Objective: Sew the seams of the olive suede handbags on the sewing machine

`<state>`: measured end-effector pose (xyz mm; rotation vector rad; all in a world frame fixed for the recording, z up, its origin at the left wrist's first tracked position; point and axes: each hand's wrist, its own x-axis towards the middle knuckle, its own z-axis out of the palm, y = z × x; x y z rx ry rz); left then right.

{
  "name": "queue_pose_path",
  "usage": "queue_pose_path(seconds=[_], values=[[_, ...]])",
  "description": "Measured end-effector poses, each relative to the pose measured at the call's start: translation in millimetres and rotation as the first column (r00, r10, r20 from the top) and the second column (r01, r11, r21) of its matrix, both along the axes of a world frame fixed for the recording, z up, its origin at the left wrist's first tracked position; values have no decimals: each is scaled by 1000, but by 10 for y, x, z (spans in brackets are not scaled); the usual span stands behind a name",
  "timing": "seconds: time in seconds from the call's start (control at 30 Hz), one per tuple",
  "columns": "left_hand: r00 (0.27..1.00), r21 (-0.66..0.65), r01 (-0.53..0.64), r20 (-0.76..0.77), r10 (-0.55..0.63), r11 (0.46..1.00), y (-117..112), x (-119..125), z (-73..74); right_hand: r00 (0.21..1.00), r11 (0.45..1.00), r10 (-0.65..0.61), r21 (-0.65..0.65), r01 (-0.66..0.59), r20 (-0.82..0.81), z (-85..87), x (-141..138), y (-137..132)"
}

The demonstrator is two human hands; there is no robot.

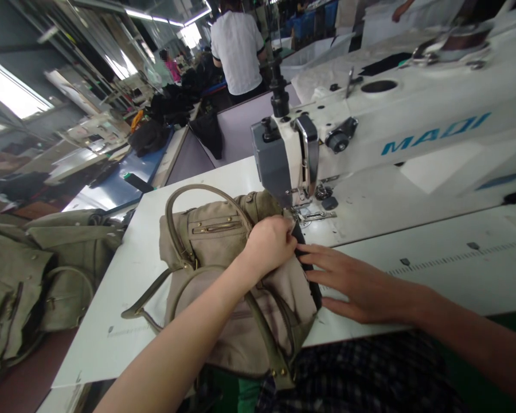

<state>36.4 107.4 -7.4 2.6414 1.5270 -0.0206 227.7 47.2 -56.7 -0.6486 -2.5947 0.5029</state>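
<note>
Lying right up by the needle end of the white sewing machine (413,109), the tan bag (218,248) spreads over the pale worktable (124,267), and the left hand (269,245) is on its edge—fingers curled in tight, though exactly what they pinch is hidden. Over comes the detail on the right hand (356,281): fingers extended and slightly spread, tips at the dark strip (315,293) along that edge—while olive bags (64,246) sit piled off to the left!
</note>
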Motion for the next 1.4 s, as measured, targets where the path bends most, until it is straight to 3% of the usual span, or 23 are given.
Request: queue_pose_path(seconds=[0.17, 0.3, 0.47, 0.7, 0.83, 0.97, 1.13, 1.4], values=[[992, 46, 41, 121, -46, 998, -18, -30, -62, 997, 969, 51, 244, -35, -61, -145, -169, 114], [967, 48, 171, 183, -177, 984, 22, -82, -119, 992, 958, 35, 286, 1, -121, -168, -193, 137], [965, 25, 249, 78, -250, 968, -40, -22, -169, 992, 951, -18, 304, 56, -125, -74, -81, 102], [962, 186, 248, 70, -264, 951, -270, 127, -293, 994, 977, 8, 215, 16, -108, -154, 80, -7], [960, 140, 268, 43, -277, 953, -299, 104, -278, 982, 998, -8, 55, 19, -191, -109, 103, -21], [952, 88, 279, 103, -287, 956, -294, 24, -254, 967, 993, -104, -81, 87, -232, -69, 77, -21], [923, 70, 318, 206, -325, 946, -255, -76, -318, 957, 981, -183, 29, 194, -224, -139, 25, -34], [865, 135, 460, 158, -477, 878, -104, -305, -395, 968, 988, -128, 53, 142, -218, -108, -53, -67]])
